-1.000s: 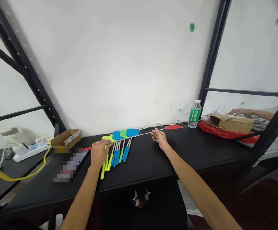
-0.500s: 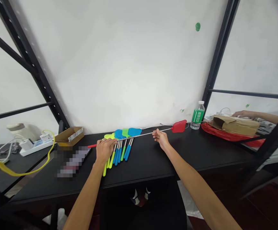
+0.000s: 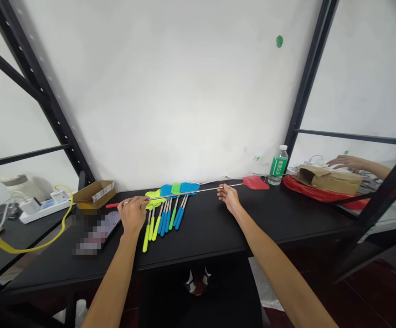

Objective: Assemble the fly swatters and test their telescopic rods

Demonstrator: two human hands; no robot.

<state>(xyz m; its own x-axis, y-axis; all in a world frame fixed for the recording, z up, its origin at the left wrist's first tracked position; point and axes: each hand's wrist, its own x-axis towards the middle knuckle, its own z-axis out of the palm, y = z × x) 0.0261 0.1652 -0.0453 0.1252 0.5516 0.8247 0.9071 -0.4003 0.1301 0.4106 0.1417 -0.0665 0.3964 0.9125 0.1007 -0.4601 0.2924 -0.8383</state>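
Left fingers (image 3: 132,205) clamp the red swatter (image 3: 255,182) near its handle; right fingers (image 3: 225,193) pinch its rod. It spans above a row of swatters (image 3: 165,214) on the black table (image 3: 211,228), before a white wall (image 3: 191,91).

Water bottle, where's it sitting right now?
Head view, right side: the water bottle stands at the back of the black table, between the red swatter head and the cardboard package.

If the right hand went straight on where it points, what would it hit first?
Past the thin rod, the right hand would probably meet the white wall first, though depth is unclear.
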